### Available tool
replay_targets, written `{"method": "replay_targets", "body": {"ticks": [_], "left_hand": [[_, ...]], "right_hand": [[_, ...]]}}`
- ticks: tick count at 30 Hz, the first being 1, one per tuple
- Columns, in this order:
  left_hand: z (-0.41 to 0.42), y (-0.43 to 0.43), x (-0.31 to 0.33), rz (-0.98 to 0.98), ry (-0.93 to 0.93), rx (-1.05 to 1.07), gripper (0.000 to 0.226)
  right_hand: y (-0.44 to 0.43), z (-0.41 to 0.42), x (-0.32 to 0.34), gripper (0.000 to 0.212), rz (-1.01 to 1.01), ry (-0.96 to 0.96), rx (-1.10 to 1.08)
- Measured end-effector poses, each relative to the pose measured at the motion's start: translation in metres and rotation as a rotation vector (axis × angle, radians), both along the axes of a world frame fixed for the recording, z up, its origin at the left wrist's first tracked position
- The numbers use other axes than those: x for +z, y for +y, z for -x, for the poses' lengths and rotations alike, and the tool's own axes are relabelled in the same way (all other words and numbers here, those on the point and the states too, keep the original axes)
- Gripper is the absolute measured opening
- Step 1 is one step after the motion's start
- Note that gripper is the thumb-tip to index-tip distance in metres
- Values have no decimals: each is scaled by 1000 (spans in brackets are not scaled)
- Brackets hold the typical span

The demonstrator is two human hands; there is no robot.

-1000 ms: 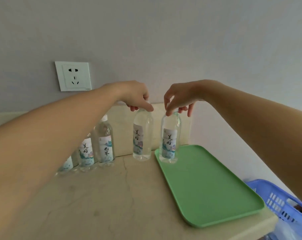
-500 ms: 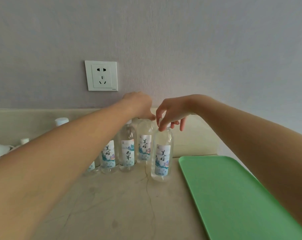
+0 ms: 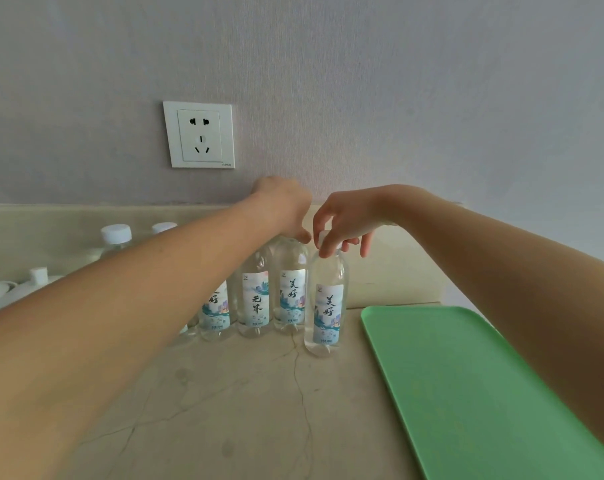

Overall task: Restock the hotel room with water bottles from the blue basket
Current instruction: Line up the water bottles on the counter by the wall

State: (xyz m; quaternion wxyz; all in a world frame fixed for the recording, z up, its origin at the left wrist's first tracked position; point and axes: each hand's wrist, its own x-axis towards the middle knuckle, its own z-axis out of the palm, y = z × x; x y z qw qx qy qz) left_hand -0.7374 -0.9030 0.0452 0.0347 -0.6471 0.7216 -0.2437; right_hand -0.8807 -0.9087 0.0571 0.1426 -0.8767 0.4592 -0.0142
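Note:
Several clear water bottles with white and blue labels stand in a row on the beige marble counter (image 3: 245, 403) against the backsplash. My left hand (image 3: 283, 206) grips the cap of one bottle (image 3: 291, 292) in the row. My right hand (image 3: 342, 223) pinches the white cap of the rightmost bottle (image 3: 326, 313), which stands a little forward of the row, just left of the tray. Both bottles rest upright on the counter. The blue basket is out of view.
A green plastic tray (image 3: 466, 393) lies on the counter at the right. A white wall socket (image 3: 199, 135) sits above the bottles. White teaware (image 3: 2, 292) and two more capped bottles (image 3: 115, 237) stand at the far left.
Both hands carried their bottles left, away from the tray, and set them down at the right end of the row. The view turned left, so the blue basket dropped out of sight.

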Motion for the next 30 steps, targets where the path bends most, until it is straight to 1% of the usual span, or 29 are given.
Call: {"method": "replay_targets", "body": {"ticks": [2, 4, 7, 9, 11, 13, 16, 17, 19, 22, 24, 26, 28, 30], "left_hand": [[0, 4, 4, -13, 26, -17, 64], [-2, 7, 8, -106, 113, -32, 64], [-9, 11, 17, -300, 234, -67, 49], [-15, 12, 19, -333, 266, -91, 35], [-17, 14, 17, -279, 252, -131, 31], [-20, 15, 13, -241, 234, -176, 39], [-36, 23, 12, -266, 334, -202, 44], [-45, 27, 14, -245, 372, -211, 43], [-64, 35, 19, -140, 418, -234, 32], [-96, 52, 27, 21, 423, -231, 17], [-119, 61, 30, 73, 439, -196, 14], [-144, 73, 30, 63, 410, -128, 14], [-167, 85, 27, 9, 358, -49, 18], [-186, 98, 24, -39, 336, 2, 17]], "right_hand": [[-1, 0, 0, 22, -4, 1, 0], [-1, 0, 0, 22, -6, 2, 0], [-1, -1, 0, 18, -9, 2, 9], [0, -3, 0, 20, -5, 0, 28], [2, -6, 0, 21, -7, -2, 50], [4, -10, 0, 21, -12, -1, 67], [8, -18, 2, 18, -15, 5, 92], [10, -23, 3, 17, -18, 2, 105], [14, -33, 5, 15, -21, -5, 133], [21, -59, 7, 16, -19, -19, 181], [26, -79, 8, 17, -18, -25, 214], [32, -102, 9, 18, -18, -26, 257], [39, -129, 10, 20, -8, -31, 301], [46, -156, 8, 28, -5, -57, 330]]}}
